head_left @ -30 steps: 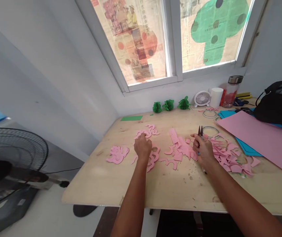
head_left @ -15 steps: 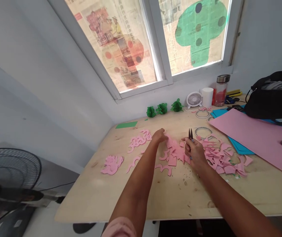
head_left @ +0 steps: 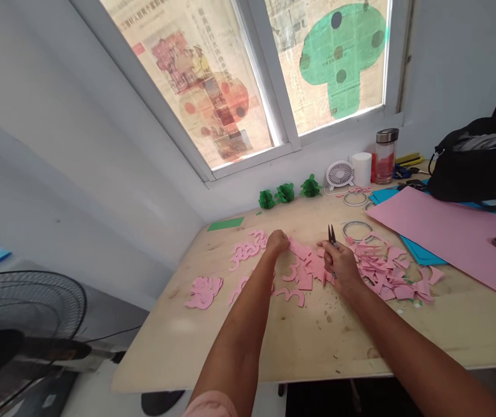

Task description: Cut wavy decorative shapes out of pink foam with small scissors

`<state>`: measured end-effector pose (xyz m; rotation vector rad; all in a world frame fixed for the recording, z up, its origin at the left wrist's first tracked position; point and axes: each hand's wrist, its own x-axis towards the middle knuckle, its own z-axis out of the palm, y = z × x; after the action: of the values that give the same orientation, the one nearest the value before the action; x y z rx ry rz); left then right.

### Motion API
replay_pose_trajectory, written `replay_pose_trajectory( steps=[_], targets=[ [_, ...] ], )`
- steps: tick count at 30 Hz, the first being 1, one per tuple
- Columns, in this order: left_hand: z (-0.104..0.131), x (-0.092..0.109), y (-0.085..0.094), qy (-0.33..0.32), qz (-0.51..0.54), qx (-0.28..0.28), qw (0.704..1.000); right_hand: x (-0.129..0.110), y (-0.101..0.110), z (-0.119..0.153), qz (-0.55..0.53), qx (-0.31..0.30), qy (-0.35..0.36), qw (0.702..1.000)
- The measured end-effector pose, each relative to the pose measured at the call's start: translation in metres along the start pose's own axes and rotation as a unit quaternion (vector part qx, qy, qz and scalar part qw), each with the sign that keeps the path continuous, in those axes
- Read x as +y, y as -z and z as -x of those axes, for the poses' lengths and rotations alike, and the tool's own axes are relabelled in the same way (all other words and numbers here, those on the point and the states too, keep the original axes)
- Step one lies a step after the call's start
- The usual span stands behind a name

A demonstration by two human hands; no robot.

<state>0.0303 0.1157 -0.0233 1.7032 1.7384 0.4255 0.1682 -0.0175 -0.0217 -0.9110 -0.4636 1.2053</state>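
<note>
My left hand (head_left: pixel 277 242) is curled at the middle of the table, its fingertips pinched at the edge of a pink paper piece (head_left: pixel 299 249); part of the fingers is hidden. In my right hand (head_left: pixel 339 263) is a pair of scissors (head_left: pixel 332 234), dark blades pointing up and away from me. Between the hands lie pink paper cuttings (head_left: pixel 304 281). A larger heap of pink scraps (head_left: pixel 389 272) is right of my right hand. Wavy pink cut-outs (head_left: pixel 248 250) lie left of my left hand, with a stacked pile (head_left: pixel 204 291) of them farther left.
Three green paper ornaments (head_left: pixel 285 193) line the wall by a small white fan (head_left: pixel 340 174) and a glass bottle (head_left: pixel 386 157). Pink sheet (head_left: pixel 443 237), blue sheets and a black bag (head_left: pixel 478 168) occupy the right. A large floor fan (head_left: pixel 26 313) stands left of the table (head_left: pixel 196 347).
My left hand has drawn its fingers in from reaching over the pink pieces to a closed pinch. My right hand keeps the scissors in nearly the same place. The view has shifted slightly.
</note>
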Motion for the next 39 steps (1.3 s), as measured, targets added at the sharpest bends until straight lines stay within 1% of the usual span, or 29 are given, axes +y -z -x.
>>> replay_pose_trajectory(
  steps=[3, 6, 10, 12, 15, 19, 21, 23, 25, 27, 28, 29, 31, 33, 36, 39],
  targets=[
    [0.010, 0.000, 0.009, -0.011, 0.044, 0.013, 0.999, 0.002, 0.002, -0.002, 0.002, -0.003, 0.005, 1.000],
    [0.022, 0.004, 0.024, -0.042, 0.104, 0.026, 0.993, 0.003, 0.003, -0.003, 0.006, -0.002, 0.013, 1.000],
    [0.043, 0.012, 0.044, -0.093, 0.198, 0.015, 0.976, 0.003, 0.002, 0.000, 0.028, -0.007, 0.020, 0.999],
    [0.053, 0.016, 0.049, -0.116, 0.235, 0.002, 0.965, 0.002, 0.001, 0.002, 0.040, -0.013, 0.021, 0.999],
    [0.064, 0.020, 0.050, -0.140, 0.282, -0.005, 0.949, 0.002, 0.000, 0.004, 0.053, -0.025, 0.012, 0.998],
    [0.071, 0.021, 0.045, -0.152, 0.336, -0.009, 0.929, 0.004, -0.001, 0.002, 0.068, -0.017, 0.014, 0.997],
    [0.074, 0.019, 0.039, -0.146, 0.407, 0.001, 0.902, 0.006, -0.001, 0.001, 0.078, -0.001, 0.026, 0.997],
    [0.079, 0.016, 0.030, -0.133, 0.465, -0.008, 0.875, 0.008, 0.000, -0.001, 0.089, 0.014, 0.037, 0.995],
    [0.084, 0.012, 0.017, -0.121, 0.486, -0.057, 0.863, 0.009, 0.001, -0.002, 0.103, 0.024, 0.044, 0.993],
    [0.089, 0.010, 0.002, -0.110, 0.474, -0.121, 0.865, 0.011, 0.001, -0.003, 0.119, 0.029, 0.050, 0.991],
    [0.091, 0.010, -0.005, -0.105, 0.463, -0.141, 0.869, 0.011, 0.000, -0.003, 0.127, 0.030, 0.052, 0.990],
    [0.092, 0.010, -0.011, -0.103, 0.456, -0.142, 0.873, 0.012, 0.000, -0.003, 0.137, 0.030, 0.054, 0.989],
    [0.092, 0.010, -0.021, -0.099, 0.451, -0.117, 0.879, 0.012, -0.001, -0.002, 0.155, 0.030, 0.058, 0.986],
    [0.090, 0.010, -0.025, -0.095, 0.470, -0.079, 0.874, 0.013, -0.001, -0.002, 0.172, 0.035, 0.063, 0.983],
    [0.085, 0.008, -0.024, -0.077, 0.515, -0.031, 0.853, 0.014, 0.003, -0.005, 0.190, 0.058, 0.073, 0.977],
    [0.083, 0.006, -0.023, -0.060, 0.551, -0.018, 0.832, 0.012, 0.011, -0.011, 0.204, 0.102, 0.099, 0.969]
  ],
)
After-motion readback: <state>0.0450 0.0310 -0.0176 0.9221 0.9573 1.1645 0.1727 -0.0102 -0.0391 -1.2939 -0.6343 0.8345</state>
